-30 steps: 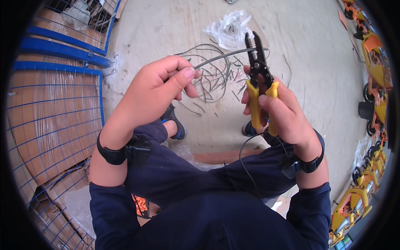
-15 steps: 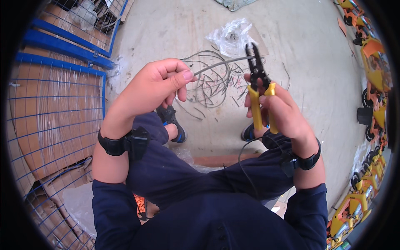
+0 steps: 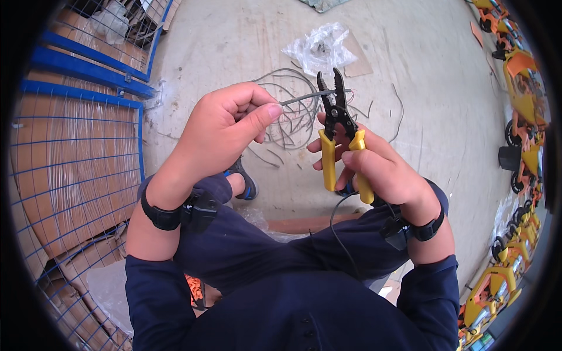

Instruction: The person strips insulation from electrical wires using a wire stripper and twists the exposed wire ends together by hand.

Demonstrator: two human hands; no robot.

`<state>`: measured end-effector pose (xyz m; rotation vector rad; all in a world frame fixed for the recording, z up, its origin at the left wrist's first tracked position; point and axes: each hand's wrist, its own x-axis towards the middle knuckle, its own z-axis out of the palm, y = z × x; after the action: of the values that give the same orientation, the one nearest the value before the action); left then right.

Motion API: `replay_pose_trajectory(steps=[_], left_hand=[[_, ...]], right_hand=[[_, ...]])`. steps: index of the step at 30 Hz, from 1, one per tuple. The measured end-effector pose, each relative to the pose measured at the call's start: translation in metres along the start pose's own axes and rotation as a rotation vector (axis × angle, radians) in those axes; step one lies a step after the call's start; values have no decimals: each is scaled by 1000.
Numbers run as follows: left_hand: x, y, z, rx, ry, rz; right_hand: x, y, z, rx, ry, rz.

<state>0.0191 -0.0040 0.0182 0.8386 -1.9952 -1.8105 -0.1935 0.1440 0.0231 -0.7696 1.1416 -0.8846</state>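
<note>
Between thumb and fingers my left hand (image 3: 237, 120) pinches a grey cable (image 3: 301, 97). The cable's end runs to the right, across the jaws of a pair of wire strippers (image 3: 335, 114) and a little past them. My right hand (image 3: 380, 167) grips the strippers by their yellow handles, with the black jaws pointing away from me and spread apart. A coil of cable (image 3: 275, 79) lies on the floor beyond and beneath my hands, among several short cut pieces (image 3: 287, 131).
Crumpled clear plastic (image 3: 322, 50) lies on the floor ahead, partly over cardboard. On the left stands a blue wire-mesh cage (image 3: 82, 164) with wrapped cardboard inside. Yellow and orange wheeled machines (image 3: 524, 99) line the right side. My shoe (image 3: 246, 181) is below my left hand.
The strippers have moved left and toward me, and their jaws and handles have spread apart. The cable's end now shows beyond the jaws. My left hand keeps its pinch.
</note>
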Motion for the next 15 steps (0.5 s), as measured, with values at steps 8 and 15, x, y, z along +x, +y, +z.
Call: replay_pose_trajectory(steps=[8,15], left_hand=[[5,6,-6,-172,-123,-184],[8,-4,-3,-354,-181,-121]], right_hand=[[3,6,1,-15,-13,2],[11,10,14,-158,-41,9]])
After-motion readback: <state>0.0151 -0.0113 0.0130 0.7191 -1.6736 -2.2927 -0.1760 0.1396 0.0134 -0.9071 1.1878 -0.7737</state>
